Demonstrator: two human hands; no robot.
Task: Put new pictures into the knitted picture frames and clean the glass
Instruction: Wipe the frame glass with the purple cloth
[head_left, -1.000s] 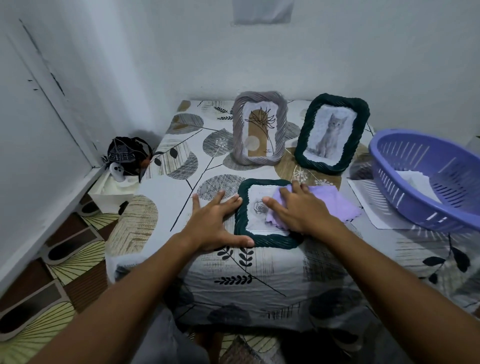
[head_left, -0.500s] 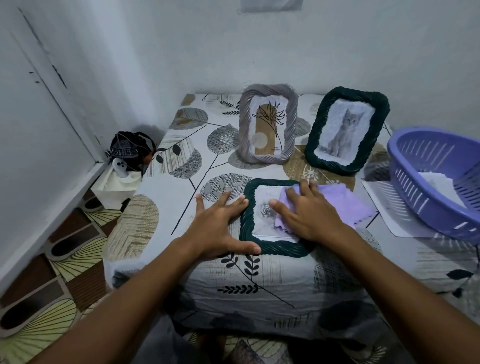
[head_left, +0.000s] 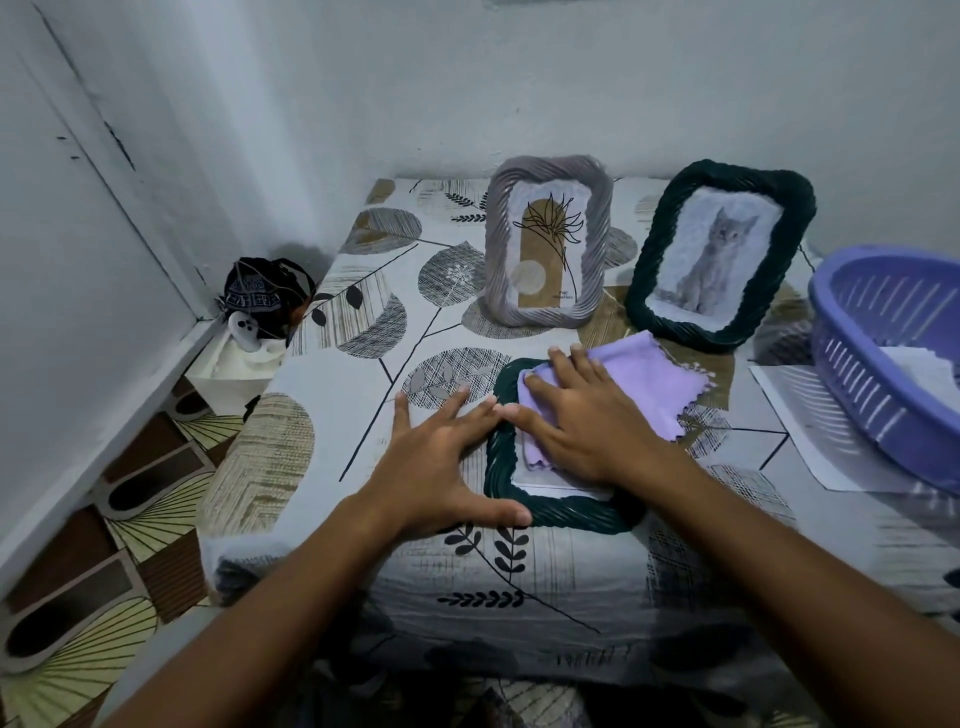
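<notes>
A dark green frame (head_left: 558, 512) lies flat on the table (head_left: 332, 374) near its front edge. The right hand (head_left: 582, 415) presses a purple cloth (head_left: 649, 384) onto the frame's glass, fingers flat and spread. The left hand (head_left: 436, 462) rests flat just left of the frame, thumb along its lower edge. Behind the frame stand a grey frame (head_left: 548, 241) and a cat frame (head_left: 719, 254); a purple basket (head_left: 893, 353) sits to its right

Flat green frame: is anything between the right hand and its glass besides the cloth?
Nothing else visible. The right hand presses the purple cloth onto the flat green frame; the left hand touches its left edge.
</notes>
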